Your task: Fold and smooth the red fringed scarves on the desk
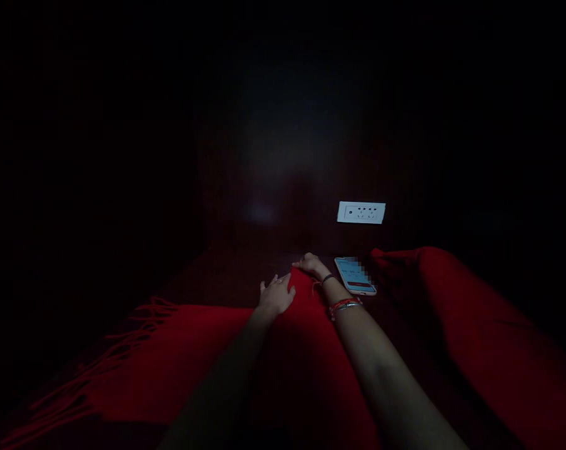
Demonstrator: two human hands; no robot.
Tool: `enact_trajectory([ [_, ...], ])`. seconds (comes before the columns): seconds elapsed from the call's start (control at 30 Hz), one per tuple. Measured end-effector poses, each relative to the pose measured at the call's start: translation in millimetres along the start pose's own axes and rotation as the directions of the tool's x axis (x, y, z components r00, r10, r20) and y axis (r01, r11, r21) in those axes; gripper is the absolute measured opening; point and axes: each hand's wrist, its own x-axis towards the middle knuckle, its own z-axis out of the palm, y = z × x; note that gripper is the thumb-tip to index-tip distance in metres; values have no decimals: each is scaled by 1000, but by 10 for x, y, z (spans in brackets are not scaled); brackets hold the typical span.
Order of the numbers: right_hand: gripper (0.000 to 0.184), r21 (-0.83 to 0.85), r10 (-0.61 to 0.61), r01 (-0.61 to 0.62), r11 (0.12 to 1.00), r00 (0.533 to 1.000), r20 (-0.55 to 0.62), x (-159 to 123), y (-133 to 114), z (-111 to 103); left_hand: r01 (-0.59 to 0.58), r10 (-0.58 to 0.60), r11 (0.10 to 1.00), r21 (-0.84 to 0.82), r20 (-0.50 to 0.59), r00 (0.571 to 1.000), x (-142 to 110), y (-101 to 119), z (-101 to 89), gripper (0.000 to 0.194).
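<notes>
A red fringed scarf point(306, 337) lies across the dark surface, its tasselled end spread to the left. My left hand point(277, 295) rests on the scarf near its far edge, palm down with the fingers apart. Just beyond it, my right hand point(311, 265) is closed on the scarf's far corner, which it pinches between thumb and fingers. Bracelets circle my right wrist and forearm. Some of the scarf's near part fades into shadow under my forearms.
A lit phone point(355, 275) lies face up to the right of my right hand. More red cloth point(456, 300) is heaped on the right side. A white socket panel point(361, 212) is fixed to the dark back wall point(273, 156). Deep darkness hides both sides.
</notes>
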Motion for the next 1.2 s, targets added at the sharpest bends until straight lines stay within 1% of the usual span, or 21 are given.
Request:
enact_trajectory([
  [0.07, 20, 39, -8, 8, 999, 1000, -4, 38, 4, 24, 45, -46, 999, -4, -83, 996, 11, -14, 5, 50],
  [0.13, 21, 78, -10, 12, 997, 1000, -24, 73, 3, 32, 81, -80, 997, 5, -122, 989, 20, -29, 14, 50],
  [0.3, 16, 108, -16, 26, 994, 995, -94, 83, -16, 121, 64, -63, 998, 22, -48, 997, 14, -47, 44, 46],
  [0.37, 15, 96, -23, 34, 995, 993, -115, 60, -9, 175, 70, -69, 997, 22, -70, 995, 3, -53, 49, 42],
  [0.43, 15, 50, -29, 36, 998, 991, -134, 31, 18, 223, 93, -89, 995, 38, -116, 989, -8, -62, 48, 39],
  [0.5, 16, -11, -33, 32, 999, 992, -123, 7, 49, 251, 126, -117, 990, 56, -146, 982, -14, -70, 45, 38],
  [0.57, 18, -52, -33, 28, 998, 995, -94, -4, 48, 237, 150, -140, 987, 65, -139, 980, -14, -74, 43, 38],
  [0.6, 20, -49, -40, 35, 998, 995, -97, -3, 24, 204, 156, -146, 985, 67, -137, 980, -12, -73, 42, 38],
  [0.67, 26, 2, -71, 73, 997, 982, -177, 7, -75, 72, 163, -152, 984, 71, -141, 978, -8, -68, 43, 40],
  [0.73, 28, 99, -93, 127, 987, 951, -295, 4, -223, -147, 166, -153, 984, 71, -154, 976, -7, -60, 44, 42],
  [0.77, 28, 155, -95, 153, 976, 938, -332, -17, -299, -280, 168, -156, 983, 68, -161, 975, -8, -56, 43, 42],
  [0.8, 27, 202, -90, 164, 966, 939, -332, -59, -366, -415, 172, -160, 983, 62, -168, 973, -10, -51, 38, 43],
  [0.87, 26, 219, -122, 189, 957, 950, -286, -225, -444, -657, 181, -171, 983, 42, -181, 968, -17, -42, 14, 42],
  [0.93, 26, 118, -213, 246, 962, 948, -238, -513, -424, -801, 184, -177, 983, 18, -201, 963, -27, -27, -33, 41],
  [0.97, 27, 42, -272, 286, 957, 940, -206, -693, -375, -824, 185, -179, 983, 6, -215, 960, -34, -17, -62, 41],
  [1.0, 31, -32, -325, 324, 946, 933, -154, -887, -305, -814, 177, -173, 984, -4, -233, 957, -43, -4, -92, 40],
  [1.03, 38, -89, -347, 339, 936, 934, -87, -1084, -220, -775, 153, -151, 988, -13, -255, 955, -56, 10, -119, 40],
  [1.07, 48, -135, -336, 334, 933, 942, 10, -1271, -128, -711, 107, -108, 994, -19, -272, 956, -74, 28, -141, 41],
  [1.13, 61, -210, -236, 278, 937, 950, 204, -1580, 43, -547, -35, 27, 999, -26, -271, 962, -129, 65, -156, 42],
  [1.17, 64, -242, -187, 252, 937, 947, 262, -1687, 108, -464, -114, 103, 993, -31, -247, 964, -169, 81, -148, 42],
  [1.2, 64, -268, -150, 232, 935, 943, 297, -1759, 153, -392, -181, 171, 983, -38, -195, 966, -215, 92, -132, 43],
])
